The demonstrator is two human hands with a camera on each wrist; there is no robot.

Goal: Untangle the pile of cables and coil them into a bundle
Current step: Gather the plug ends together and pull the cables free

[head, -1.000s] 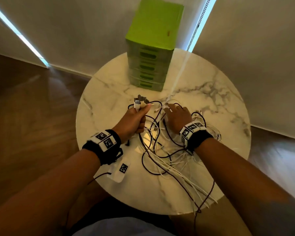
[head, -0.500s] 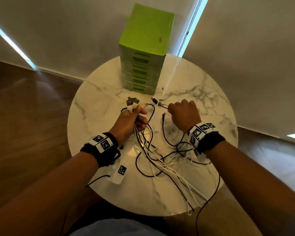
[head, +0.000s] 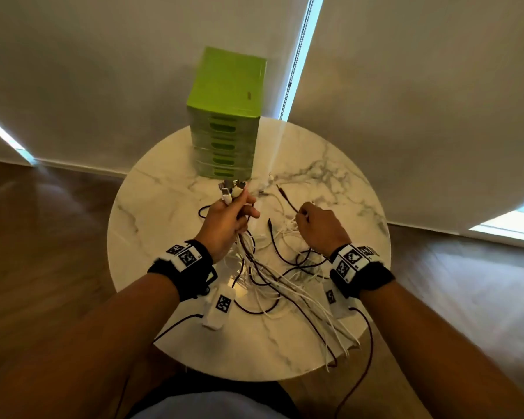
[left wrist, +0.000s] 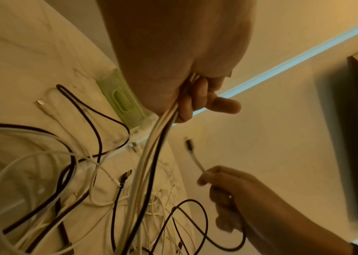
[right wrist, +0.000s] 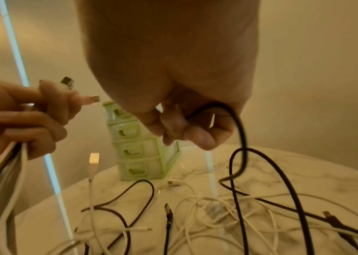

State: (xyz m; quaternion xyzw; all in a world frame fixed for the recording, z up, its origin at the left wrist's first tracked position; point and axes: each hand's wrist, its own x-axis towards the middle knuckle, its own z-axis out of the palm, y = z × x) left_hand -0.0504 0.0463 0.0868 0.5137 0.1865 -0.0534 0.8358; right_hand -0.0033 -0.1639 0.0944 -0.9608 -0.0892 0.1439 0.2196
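A tangle of white and dark cables (head: 285, 276) lies on the round marble table (head: 164, 207). My left hand (head: 239, 207) is raised above it and grips a bunch of cables (left wrist: 151, 155), their USB plugs (head: 232, 189) sticking up past my thumb. Those strands hang down from my fist into the pile. My right hand (head: 303, 213) pinches a dark cable (right wrist: 239, 138) near its end, and its plug (head: 280, 189) points up and to the left. In the left wrist view, my right hand (left wrist: 228, 186) holds that end clear of the table.
A green drawer unit (head: 224, 131) stands at the table's far edge, just beyond my left hand. Several cable ends hang over the front-right table edge (head: 345, 343). A white tagged block (head: 220, 306) dangles below my left wrist. Grey wall behind, wooden floor around.
My right hand has come up out of the pile holding a dark cable end. My left hand has lifted its bunch higher, towards the green drawers.
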